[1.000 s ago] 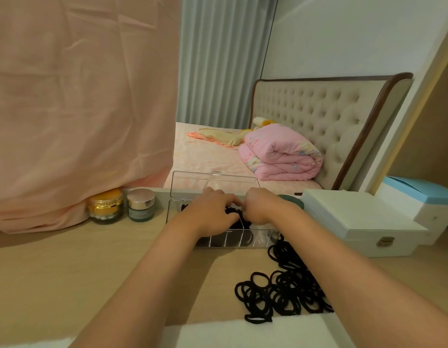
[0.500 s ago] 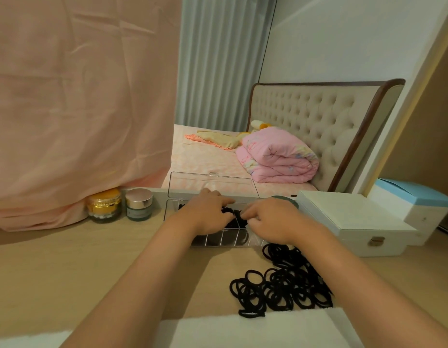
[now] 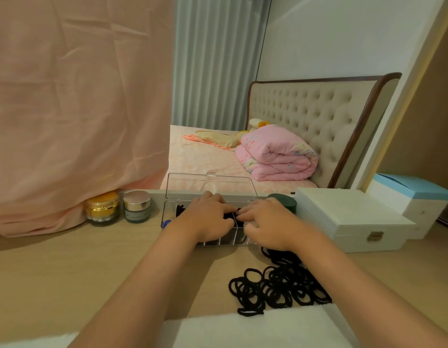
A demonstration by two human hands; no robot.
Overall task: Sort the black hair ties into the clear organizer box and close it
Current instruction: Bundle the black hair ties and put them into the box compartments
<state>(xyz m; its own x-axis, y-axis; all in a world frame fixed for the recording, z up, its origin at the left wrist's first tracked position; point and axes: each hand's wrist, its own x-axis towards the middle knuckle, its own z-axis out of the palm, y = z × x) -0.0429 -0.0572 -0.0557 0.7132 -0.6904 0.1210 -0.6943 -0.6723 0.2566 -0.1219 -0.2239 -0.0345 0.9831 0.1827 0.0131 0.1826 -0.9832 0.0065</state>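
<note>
Left hand: the left hand point(image 3: 210, 217) lies palm down over the middle of the clear organizer box point(image 3: 207, 222), fingers curled and pressing on black hair ties inside; whether it grips any cannot be told.
Right hand: the right hand point(image 3: 269, 223) lies palm down over the box's right end, fingertips meeting the left hand's over the same dark bundle; its grip is hidden too.
Box: under both hands, divided into compartments, with its clear lid point(image 3: 210, 185) standing open on the far side. Black ties fill the cells beneath the fingers; a small blue item point(image 3: 166, 223) sits at the left end.
Loose hair ties: a pile of black hair ties point(image 3: 278, 285) lies on the wooden tabletop point(image 3: 67, 272) under the right forearm.
Open room: bare tabletop stretches left of the left arm.
Right of the hands: a dark green round container point(image 3: 283, 200) just beside the box, then a white latched case point(image 3: 348, 219).
Left of the hands: two jars point(image 3: 120, 207) against a pink drape point(image 3: 77, 109).
Near edge: a white cloth point(image 3: 255, 327) between the forearms.
</note>
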